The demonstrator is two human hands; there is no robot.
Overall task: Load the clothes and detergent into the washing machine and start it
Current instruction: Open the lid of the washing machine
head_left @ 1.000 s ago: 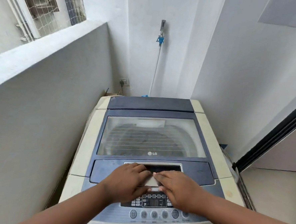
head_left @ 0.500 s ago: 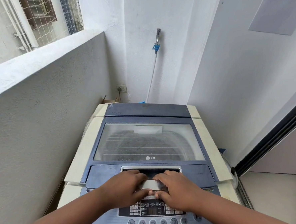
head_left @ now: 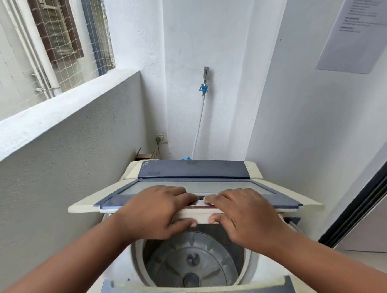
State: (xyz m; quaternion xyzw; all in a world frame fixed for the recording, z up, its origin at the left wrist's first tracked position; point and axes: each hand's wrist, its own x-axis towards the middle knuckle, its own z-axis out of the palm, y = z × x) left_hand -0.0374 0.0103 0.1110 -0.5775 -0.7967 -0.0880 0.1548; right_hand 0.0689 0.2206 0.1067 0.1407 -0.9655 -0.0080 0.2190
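Lid up, drum bare: both hands, the left hand (head_left: 159, 210) and right hand (head_left: 247, 214), fingers curled around the front handle, have raised the washing machine (head_left: 268, 273) lid (head_left: 199, 187), flat a second ago, exposing an empty drum (head_left: 192, 261) (clothes and detergent nowhere in view), so loading can begin.

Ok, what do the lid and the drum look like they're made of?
The lid: a clear, glass-like panel in a blue-grey frame with cream edges that look like matte, slightly yellowed plastic; whether the pane is glass or plastic cannot be told. Both hands, left and right, grip its front edge. The drum: dull grey with a soft sheen on the ribbed floor, possibly metal walls over a plastic base.
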